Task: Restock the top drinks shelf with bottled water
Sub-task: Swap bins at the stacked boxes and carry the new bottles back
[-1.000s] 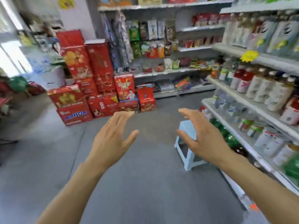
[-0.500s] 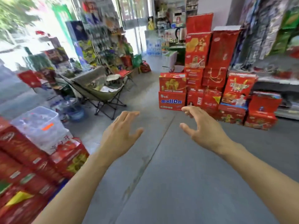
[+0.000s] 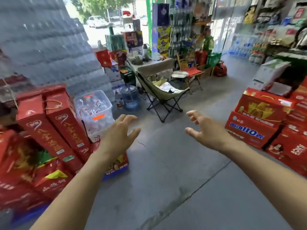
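Here both arms reach forward over the grey concrete floor (image 3: 166, 176) of a shop aisle. The left hand (image 3: 119, 135) is held palm down with its fingers straight and close together, thumb out to the side, holding nothing. The right hand (image 3: 207, 131) is also empty, its fingers spread and loosely bent, thumb pointing inward toward the left hand. The two hands are apart and touch nothing.

The bottled water (image 3: 90, 105) lies in a clear plastic bin (image 3: 106, 99) (an orange tag is on its front wall) that sits on boxes just beyond and to the left of the left hand. Tall red gift boxes (image 3: 54, 123) lean beside the bin on the left. Behind the bin rises a tall, blurred stack of shrink-wrapped packs (image 3: 49, 47). A large blue water jug (image 3: 130, 97) stands on the floor next to a green folding chair (image 3: 159, 93). Red cartons (image 3: 255, 117) are stacked to the right of the right hand.
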